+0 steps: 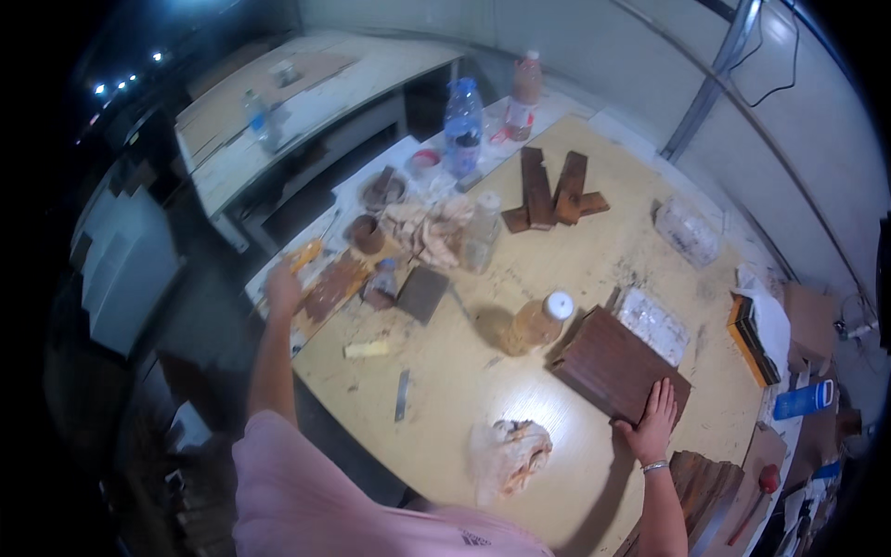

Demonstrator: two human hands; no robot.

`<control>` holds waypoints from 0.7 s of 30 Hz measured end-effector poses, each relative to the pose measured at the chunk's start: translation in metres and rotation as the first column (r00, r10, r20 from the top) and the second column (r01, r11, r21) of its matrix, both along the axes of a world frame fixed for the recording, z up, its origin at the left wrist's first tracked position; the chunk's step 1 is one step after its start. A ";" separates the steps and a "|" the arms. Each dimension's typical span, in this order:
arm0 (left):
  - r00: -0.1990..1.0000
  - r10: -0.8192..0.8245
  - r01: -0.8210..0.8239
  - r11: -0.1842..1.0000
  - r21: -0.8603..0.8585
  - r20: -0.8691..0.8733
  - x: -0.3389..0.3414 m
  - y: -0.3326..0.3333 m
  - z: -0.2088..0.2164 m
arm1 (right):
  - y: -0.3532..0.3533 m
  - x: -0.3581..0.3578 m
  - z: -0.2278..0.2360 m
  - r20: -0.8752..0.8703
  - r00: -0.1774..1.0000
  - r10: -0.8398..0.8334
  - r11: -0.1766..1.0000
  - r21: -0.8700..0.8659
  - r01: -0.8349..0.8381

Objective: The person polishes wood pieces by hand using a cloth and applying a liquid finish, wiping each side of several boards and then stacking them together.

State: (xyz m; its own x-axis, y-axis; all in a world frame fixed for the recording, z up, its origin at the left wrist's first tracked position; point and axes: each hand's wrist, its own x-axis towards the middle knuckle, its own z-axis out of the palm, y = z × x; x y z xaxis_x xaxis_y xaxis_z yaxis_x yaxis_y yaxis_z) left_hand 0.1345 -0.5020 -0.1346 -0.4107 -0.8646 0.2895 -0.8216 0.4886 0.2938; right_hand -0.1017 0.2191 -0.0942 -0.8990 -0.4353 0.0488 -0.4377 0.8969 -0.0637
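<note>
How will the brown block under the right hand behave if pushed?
The brown block is probably stiff: its edges look straight. It seems unlikely to roll, with flat faces and a broad side up beneath the right hand. Its thickness hints at weight, though it may be hollow.

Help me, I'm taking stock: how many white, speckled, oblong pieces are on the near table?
2. The farther oblong piece is up toward the right; the nearer oblong piece lies just beyond the brown slab under the right hand. Others may be hidden.
</note>
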 end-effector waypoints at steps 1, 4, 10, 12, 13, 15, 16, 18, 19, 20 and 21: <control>0.998 -0.038 0.038 0.999 -0.008 0.040 0.004 -0.012 -0.009 | 0.000 -0.001 0.001 0.006 1.000 -0.002 1.000 0.004 0.002; 0.996 -0.026 0.015 0.992 0.124 0.088 0.003 -0.030 -0.023 | -0.004 -0.001 0.007 0.030 0.999 -0.014 1.000 0.021 0.013; 0.990 -0.041 0.035 0.999 0.041 0.134 0.009 -0.026 -0.014 | -0.008 0.003 0.014 0.042 0.999 -0.029 0.999 0.030 0.028; 0.992 -0.026 0.023 0.999 0.024 0.123 0.010 -0.005 0.013 | -0.007 0.006 0.016 0.050 0.998 -0.039 0.999 0.031 0.037; 0.995 -0.049 0.047 0.998 0.032 0.092 0.016 0.001 0.020 | -0.008 0.007 0.017 0.048 0.998 -0.029 0.999 0.027 0.027; 0.993 -0.113 0.111 0.993 0.049 0.031 0.032 0.008 0.026 | -0.012 0.007 0.021 0.046 0.999 -0.026 0.999 0.022 0.025; 0.992 -0.124 0.125 0.992 -0.018 0.028 0.040 0.010 0.027 | -0.010 0.006 0.019 0.044 0.999 -0.023 1.000 0.023 0.022; 0.988 -0.151 0.148 0.986 -0.074 -0.025 0.051 0.031 0.049 | -0.008 0.004 0.015 0.043 0.999 -0.024 1.000 0.008 0.023; 0.984 -0.161 0.156 0.986 -0.061 -0.076 0.054 0.044 0.064 | -0.008 0.004 0.016 0.041 0.999 -0.024 1.000 -0.007 0.025; 0.913 -0.213 0.237 0.971 0.027 -0.348 0.058 0.052 0.065 | -0.008 0.003 0.017 0.038 0.999 -0.020 1.000 0.000 0.020; 0.778 -0.214 0.331 0.939 0.096 -0.591 0.061 0.059 0.071 | -0.008 0.002 0.016 0.038 0.999 -0.011 1.000 0.002 0.011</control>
